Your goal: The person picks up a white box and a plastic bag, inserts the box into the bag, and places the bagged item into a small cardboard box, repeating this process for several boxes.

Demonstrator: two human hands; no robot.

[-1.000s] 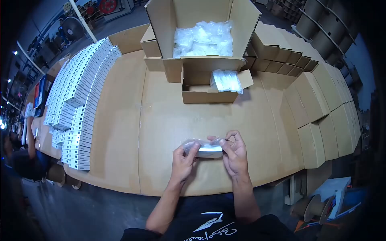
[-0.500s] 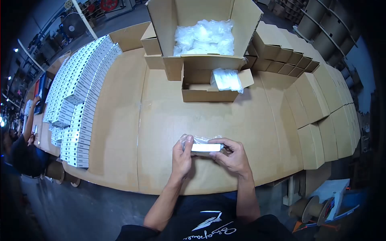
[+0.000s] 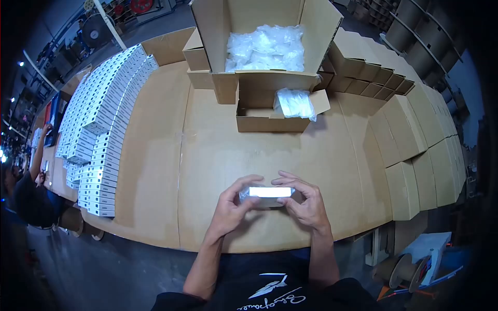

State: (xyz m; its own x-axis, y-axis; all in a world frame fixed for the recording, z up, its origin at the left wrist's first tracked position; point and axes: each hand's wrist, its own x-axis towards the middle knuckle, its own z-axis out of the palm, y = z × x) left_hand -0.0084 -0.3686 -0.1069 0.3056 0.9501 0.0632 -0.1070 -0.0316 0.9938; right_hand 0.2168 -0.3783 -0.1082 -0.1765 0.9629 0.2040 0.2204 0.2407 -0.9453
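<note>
A small white box [image 3: 270,192] wrapped in a clear plastic bag is held between my two hands, just above the front part of the cardboard-covered table. My left hand [image 3: 231,206] grips its left end, thumb on the near side and fingers over the top. At the right end, my right hand [image 3: 305,201] pinches it with the thumb low and the fingers curled above. Loose clear film shows around the box's edges. The underside of the box is hidden.
Ahead stands an open carton [image 3: 270,126] with plastic sleeves [image 3: 294,103] over its edge. Behind it, a larger carton [image 3: 223,85] holds clear bags [image 3: 265,47]. White boxes [image 3: 104,124] are stacked left, brown cartons [image 3: 402,127] right. A person [image 3: 33,194] works at far left.
My left hand has shifted its grip, its fingers now arching over the wrapped box. My right-hand fingers have lifted a little, and the plastic lies closer around the box.
</note>
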